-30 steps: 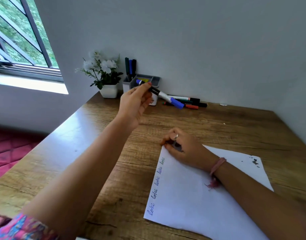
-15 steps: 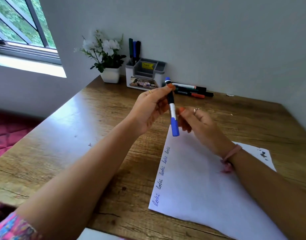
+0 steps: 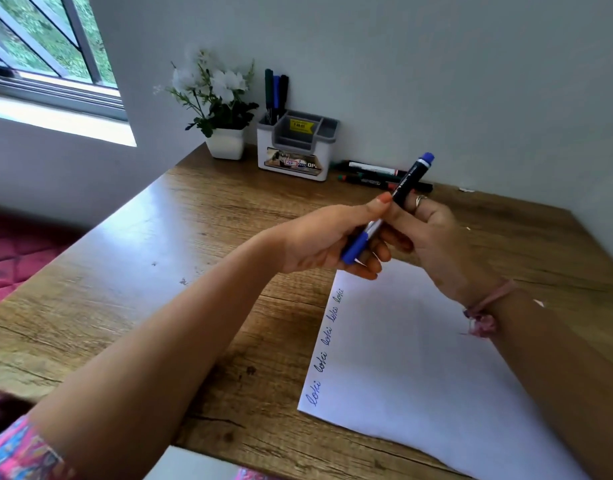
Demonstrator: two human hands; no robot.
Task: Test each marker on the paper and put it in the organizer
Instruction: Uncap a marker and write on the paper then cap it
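Both hands hold one blue marker (image 3: 407,183) above the desk, tilted with its blue cap low at the left. My left hand (image 3: 327,239) grips the capped end. My right hand (image 3: 426,230) grips the dark barrel higher up. Below them lies the white paper (image 3: 419,368) with several small written words along its left edge. The white and grey organizer (image 3: 294,147) stands at the back against the wall, with three markers (image 3: 275,91) upright in its left slot. Several loose markers (image 3: 371,173) lie on the desk to its right.
A white pot of white flowers (image 3: 222,109) stands left of the organizer. The wooden desk (image 3: 142,271) ends at a wall behind and on the right. A window (image 3: 38,46) is at the far left.
My left hand brought the blue marker from the back of the desk toward me. My right hand lifted off the paper and took hold of the barrel; the marker tilted, cap end low.
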